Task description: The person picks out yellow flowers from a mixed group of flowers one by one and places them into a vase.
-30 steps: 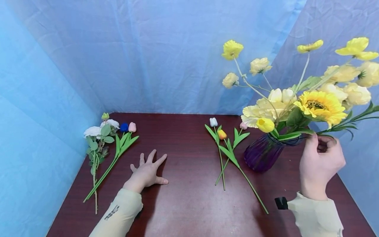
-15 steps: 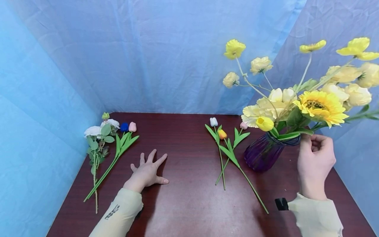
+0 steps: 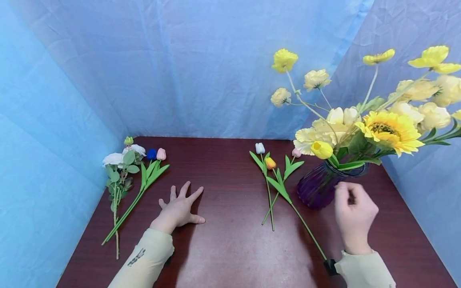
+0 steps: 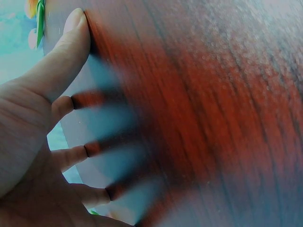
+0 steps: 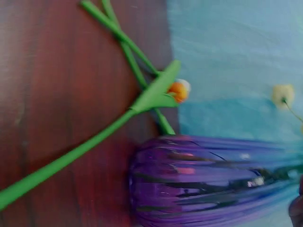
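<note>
Spread fingers and thumb of my left hand [image 3: 180, 210] rest on the dark red-brown table, left of centre; the left wrist view shows its fingertips [image 4: 75, 19] against the wood. My right hand [image 3: 354, 216] hovers at the front right of a purple glass vase [image 3: 313, 188], its fingers curled with nothing visible in them. The vase tilts in the head view and holds a sunflower [image 3: 387, 130], a yellow tulip [image 3: 321, 150] and several pale yellow flowers. Left of it lie orange [image 3: 270, 163], white [image 3: 260, 148] and pink [image 3: 296, 153] tulips with crossing stems.
At the table's left side lie white roses [image 3: 113, 160], a blue tulip [image 3: 151, 155] and a pink tulip [image 3: 161, 154]. Blue cloth [image 3: 216, 80] hangs behind and on both sides. Flower heads and leaves reach over the right side.
My right hand has come away from the vase's mouth and moved down and left, to the front of the vase. The leafy sprig at right swayed. My left hand stays put.
</note>
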{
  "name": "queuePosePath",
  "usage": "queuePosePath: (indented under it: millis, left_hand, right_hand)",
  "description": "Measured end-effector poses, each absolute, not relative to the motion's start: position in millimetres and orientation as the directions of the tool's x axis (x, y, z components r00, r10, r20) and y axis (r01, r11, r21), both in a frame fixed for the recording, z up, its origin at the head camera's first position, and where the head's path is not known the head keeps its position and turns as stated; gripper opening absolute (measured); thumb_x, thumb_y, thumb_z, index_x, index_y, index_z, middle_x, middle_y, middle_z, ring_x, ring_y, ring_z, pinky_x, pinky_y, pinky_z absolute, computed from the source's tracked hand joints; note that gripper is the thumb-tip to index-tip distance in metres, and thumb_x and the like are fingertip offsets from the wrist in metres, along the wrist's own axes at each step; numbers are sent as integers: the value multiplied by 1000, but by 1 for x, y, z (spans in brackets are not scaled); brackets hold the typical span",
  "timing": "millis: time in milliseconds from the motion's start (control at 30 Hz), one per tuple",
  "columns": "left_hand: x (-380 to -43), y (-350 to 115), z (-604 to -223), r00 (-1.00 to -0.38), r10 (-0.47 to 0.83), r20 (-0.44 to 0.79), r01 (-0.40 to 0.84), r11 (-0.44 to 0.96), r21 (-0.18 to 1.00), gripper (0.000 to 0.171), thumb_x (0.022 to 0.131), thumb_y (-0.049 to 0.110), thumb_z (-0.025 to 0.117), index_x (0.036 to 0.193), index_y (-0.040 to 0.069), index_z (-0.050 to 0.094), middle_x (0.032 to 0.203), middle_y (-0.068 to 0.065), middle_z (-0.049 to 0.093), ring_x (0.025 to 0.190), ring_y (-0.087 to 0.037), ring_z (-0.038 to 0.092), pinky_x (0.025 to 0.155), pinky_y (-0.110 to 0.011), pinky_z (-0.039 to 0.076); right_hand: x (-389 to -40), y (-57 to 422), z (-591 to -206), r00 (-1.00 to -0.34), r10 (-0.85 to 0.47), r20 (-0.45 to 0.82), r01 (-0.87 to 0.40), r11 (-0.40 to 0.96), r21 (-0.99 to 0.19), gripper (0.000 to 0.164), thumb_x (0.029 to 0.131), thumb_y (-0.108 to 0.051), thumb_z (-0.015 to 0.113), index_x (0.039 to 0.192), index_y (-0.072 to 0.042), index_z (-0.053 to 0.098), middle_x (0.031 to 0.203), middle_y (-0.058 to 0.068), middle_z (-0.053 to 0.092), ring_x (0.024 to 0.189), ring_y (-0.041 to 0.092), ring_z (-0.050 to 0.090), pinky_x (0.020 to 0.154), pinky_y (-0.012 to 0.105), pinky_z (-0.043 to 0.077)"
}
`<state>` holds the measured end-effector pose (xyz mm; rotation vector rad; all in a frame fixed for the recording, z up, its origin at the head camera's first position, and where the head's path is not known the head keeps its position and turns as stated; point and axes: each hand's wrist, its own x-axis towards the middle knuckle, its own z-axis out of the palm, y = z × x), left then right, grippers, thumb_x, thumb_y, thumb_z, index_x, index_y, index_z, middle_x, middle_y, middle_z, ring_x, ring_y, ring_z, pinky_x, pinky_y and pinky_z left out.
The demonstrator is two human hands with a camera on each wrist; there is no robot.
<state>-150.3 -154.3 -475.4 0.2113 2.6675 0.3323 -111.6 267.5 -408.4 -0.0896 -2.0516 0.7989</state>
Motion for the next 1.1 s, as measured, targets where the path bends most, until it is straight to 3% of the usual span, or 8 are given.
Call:
queuePosePath:
  millis: [100, 233, 367, 467, 600, 767, 1100]
  left_hand:
    - [-150, -154, -476, -890, 201, -410, 96, 960, 264, 101, 71, 61, 75, 153, 34, 22, 159, -15, 6, 137, -55, 0, 92, -84, 16]
    - [-150, -155, -477, -888, 202, -412, 97, 961, 261, 101, 71, 61, 75, 153, 34, 22, 159, -15, 5, 137, -55, 0, 91, -84, 16]
    - [-150, -155, -477, -890, 204, -407, 100, 959, 264, 101, 71, 61, 75, 153, 34, 22, 159, -15, 6, 137, -55, 0, 91, -84, 16]
    - [-150, -155, -477, -891, 205, -405, 100, 959, 267, 102, 70, 61, 76, 153, 34, 22, 159, -15, 6, 137, -55, 0, 91, -84, 16]
    - [-150, -155, -476, -890, 203, -409, 96, 959, 268, 102, 70, 61, 76, 153, 34, 22, 159, -15, 5, 137, -55, -1, 91, -84, 15]
    - [-151, -154, -476, -888, 199, -413, 91, 959, 267, 102, 70, 61, 76, 153, 35, 22, 160, -15, 5, 137, -55, -1, 92, -84, 15]
    - [-151, -154, -475, -888, 199, -414, 90, 959, 269, 102, 70, 61, 76, 153, 35, 22, 159, -15, 5, 137, -55, -1, 92, -84, 15]
  right_hand:
    - [-115, 263, -418, -660, 158, 734, -293, 846, -445, 11, 85, -6, 60, 83, -4, 71, 65, 2, 60, 56, 4, 47, 53, 20, 38]
    - [-121, 255, -426, -794, -39, 607, -311, 884, -350, 9, 84, -8, 65, 90, -6, 71, 64, -2, 57, 53, 12, 48, 47, 35, 42]
    - [-124, 250, -434, -913, -105, 395, -246, 913, -324, 9, 85, -14, 69, 93, -9, 70, 69, 2, 64, 58, 22, 59, 49, 48, 48]
    - [-125, 248, -441, -966, -123, 227, -191, 933, -306, 9, 87, -19, 70, 91, -11, 68, 76, 8, 68, 64, 34, 64, 52, 55, 49]
    - [-127, 244, -449, -988, -135, 77, -151, 948, -281, 12, 86, -22, 71, 83, -13, 63, 72, 8, 65, 60, 36, 61, 48, 53, 47]
    - [-128, 240, -460, -990, -141, -4, -136, 959, -248, 27, 83, -22, 74, 68, -16, 53, 60, 5, 55, 52, 32, 57, 42, 47, 43]
    - [-130, 236, -475, -985, -169, 20, -170, 963, -211, 31, 80, -11, 72, 63, -14, 46, 55, 5, 51, 46, 29, 53, 37, 44, 40]
